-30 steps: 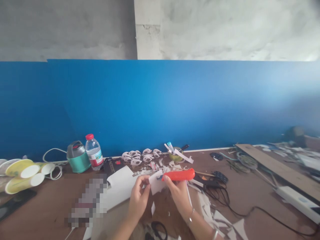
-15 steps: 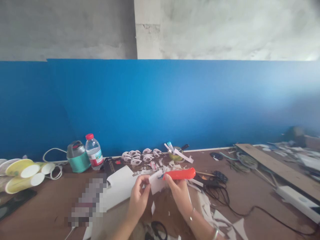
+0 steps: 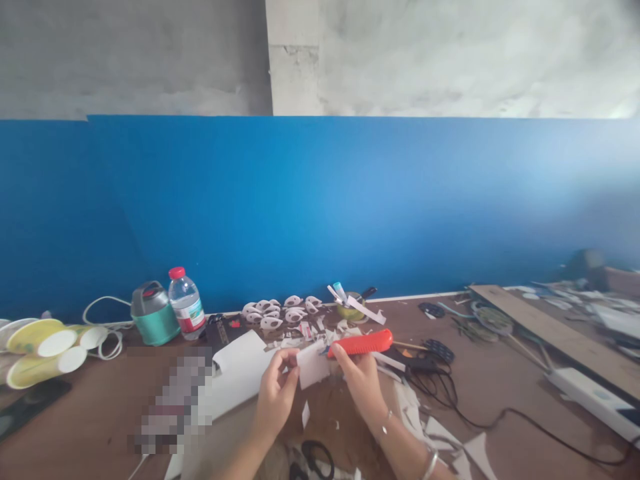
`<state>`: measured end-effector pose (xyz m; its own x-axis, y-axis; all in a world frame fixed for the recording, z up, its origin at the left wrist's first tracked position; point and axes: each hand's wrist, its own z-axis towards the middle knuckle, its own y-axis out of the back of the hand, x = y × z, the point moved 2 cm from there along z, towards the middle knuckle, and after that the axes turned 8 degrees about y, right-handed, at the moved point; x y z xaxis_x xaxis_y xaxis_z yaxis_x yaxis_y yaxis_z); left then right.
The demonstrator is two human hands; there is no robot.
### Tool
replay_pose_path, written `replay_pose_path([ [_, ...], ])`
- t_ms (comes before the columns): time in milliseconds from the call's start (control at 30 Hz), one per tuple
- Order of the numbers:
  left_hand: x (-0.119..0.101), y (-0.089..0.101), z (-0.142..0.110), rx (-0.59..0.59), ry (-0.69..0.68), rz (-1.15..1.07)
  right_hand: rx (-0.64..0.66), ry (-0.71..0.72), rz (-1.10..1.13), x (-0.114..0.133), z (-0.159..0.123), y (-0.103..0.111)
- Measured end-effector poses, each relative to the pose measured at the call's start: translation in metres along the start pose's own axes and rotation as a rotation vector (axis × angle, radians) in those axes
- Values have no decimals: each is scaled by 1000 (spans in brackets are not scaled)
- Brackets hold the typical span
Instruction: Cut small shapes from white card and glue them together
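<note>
Head view: two hands (image 3: 277, 388), one red cutter (image 3: 367, 343), one paper piece (image 3: 313, 371)

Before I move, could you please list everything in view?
Paper: 1, white, centre
Tool: 1, red, centre
Rounded pieces: many, white, rear
Roll: 1, green, rear
Bottle: 1, clear, left
Container: 1, teal, left
Cups: several, yellow, left
Pixelated object: 1, unclear, left
Sheet: 1, white, left
Scissors: 1, black, front
Scraps: many, white, mostly right
Power strip: 1, white, right
Board: 1, brown, right
Partition: 1, blue, rear
Wall: 1, grey, top
Table: 1, brown, beneath
Left hand: 1, bare, pinching paper
Right hand: 1, bare, gripping tool
</note>
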<state>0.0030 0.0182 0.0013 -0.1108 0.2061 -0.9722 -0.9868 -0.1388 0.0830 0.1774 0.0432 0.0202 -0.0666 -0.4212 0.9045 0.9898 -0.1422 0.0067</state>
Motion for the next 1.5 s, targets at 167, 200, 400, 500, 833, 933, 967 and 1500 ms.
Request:
replay_pose_path([
  [167, -2, 0, 0, 6, 14, 3, 8, 10, -16, 0, 1, 1],
  [200, -2, 0, 0, 7, 17, 3, 11, 14, -19, 0, 2, 1],
  [400, -1, 1, -1, -2, 7, -28, -26, 58, 18, -1, 6, 3],
  [500, 1, 2, 0, -13, 16, -46, -91, 88, 50, 0, 7, 5],
  [833, 8, 0, 4, -61, 180, -202, -63, 113, 22, 2, -7, 4],
  [933, 9, -1, 5, -76, 207, -247, -19, 117, 65, 5, -11, 0],
  [967, 9, -1, 5, -81, 216, -256, -9, 115, 69, 6, -12, -1],
  [1500, -1, -8, 0, -13, 267, -420, 103, 12, 103, 14, -24, -18],
])
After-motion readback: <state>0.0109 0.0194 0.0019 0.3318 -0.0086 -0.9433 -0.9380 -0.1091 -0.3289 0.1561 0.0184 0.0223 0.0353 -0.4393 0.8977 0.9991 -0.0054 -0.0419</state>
